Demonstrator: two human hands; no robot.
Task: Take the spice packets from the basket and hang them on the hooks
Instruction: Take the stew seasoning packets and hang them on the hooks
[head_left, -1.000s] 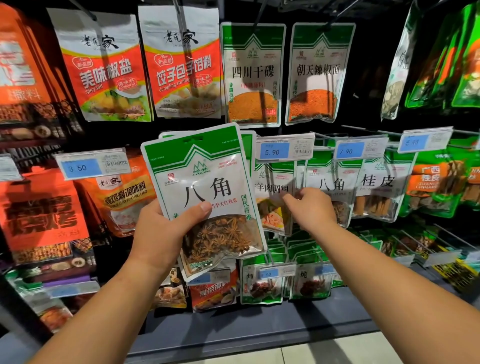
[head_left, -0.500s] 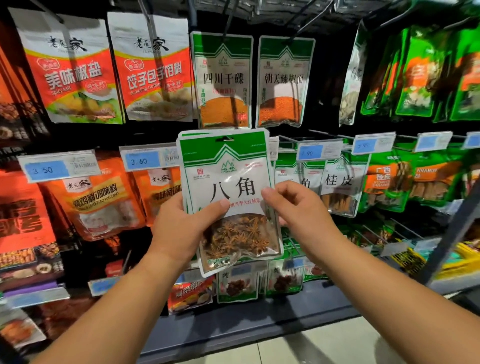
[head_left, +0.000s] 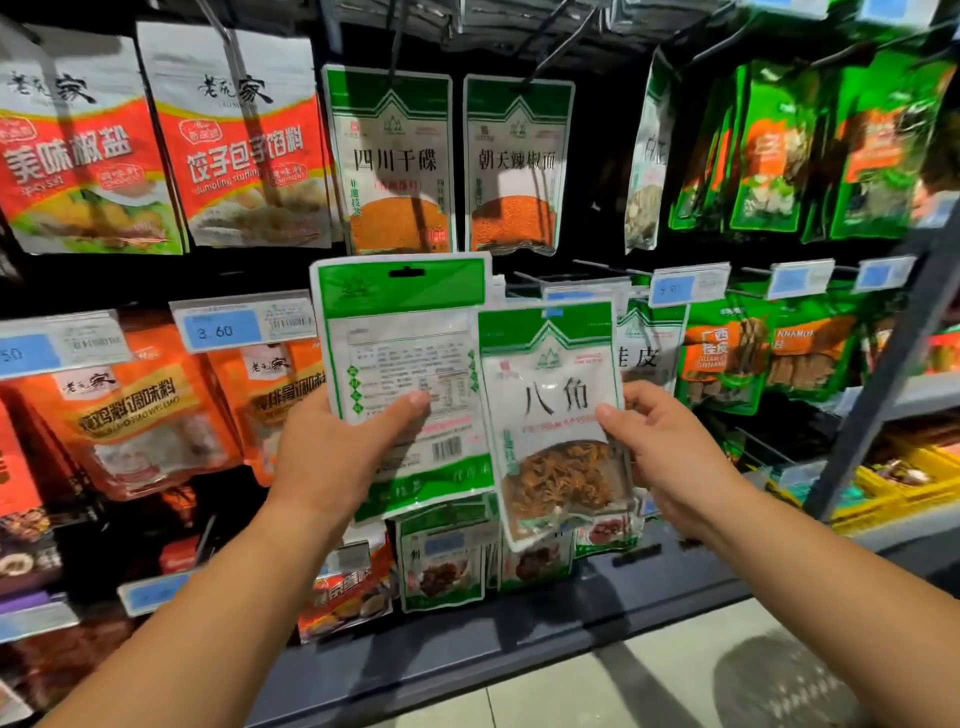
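**Star anise packets: one split off the stack, ready for hanging**

Item 1. Star anise packet (head_left: 550, 415), printed front toward me, brown pods showing through its window. My right hand (head_left: 670, 457) pinches its right edge between thumb and fingers. Place: right of the 3.60 price tag (head_left: 223, 330) and a little lower, with its left edge lapping over item 2.

Item 2. Second packet (head_left: 400, 364), back label and barcode toward me, hang slot clear at the top. My left hand (head_left: 332, 457) grips its lower left, thumb laid across the label. Place: just right of the 3.60 price tag. I cannot tell whether more packets sit behind it.

Change. Half a second ago both hands were on one stack, its front facing me. The front packet has now come away in my right hand, uncovering the reversed one.

Meaning. I judge the single packet is free to go onto a hook. That hook is probably further right of the tag, behind the packets, and I cannot see its tip. Item 2 will likely need turning first. The basket is out of view.
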